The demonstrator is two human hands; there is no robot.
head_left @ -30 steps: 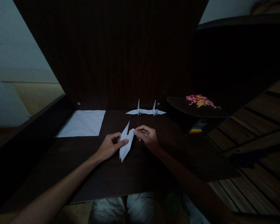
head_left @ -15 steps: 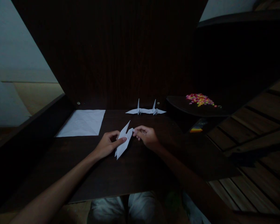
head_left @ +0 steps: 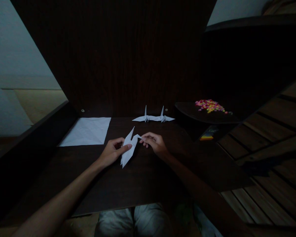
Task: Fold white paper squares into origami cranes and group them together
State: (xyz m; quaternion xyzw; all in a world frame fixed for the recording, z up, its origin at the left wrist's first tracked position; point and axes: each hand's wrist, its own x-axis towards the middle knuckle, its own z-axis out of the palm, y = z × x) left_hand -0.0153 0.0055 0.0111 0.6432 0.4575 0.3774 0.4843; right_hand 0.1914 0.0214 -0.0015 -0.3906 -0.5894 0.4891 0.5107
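A white origami crane is held between both hands above the dark desk, its wings folded together and its two narrow points up. My left hand grips its body, thumb across the front face. My right hand pinches the tip of the bent point on the right, which slants down like a head. Behind them, two finished-looking paper cranes stand side by side against the back panel, wings spread and touching or overlapping.
A creased white paper sheet lies at the left, near the desk's side wall. Many small colourful pieces are heaped on the low curved shelf at the right. Under that shelf is a small multicoloured item.
The point in my right fingers is bent over further and shows more of its tip. My left hand and the crane have shifted very slightly left.
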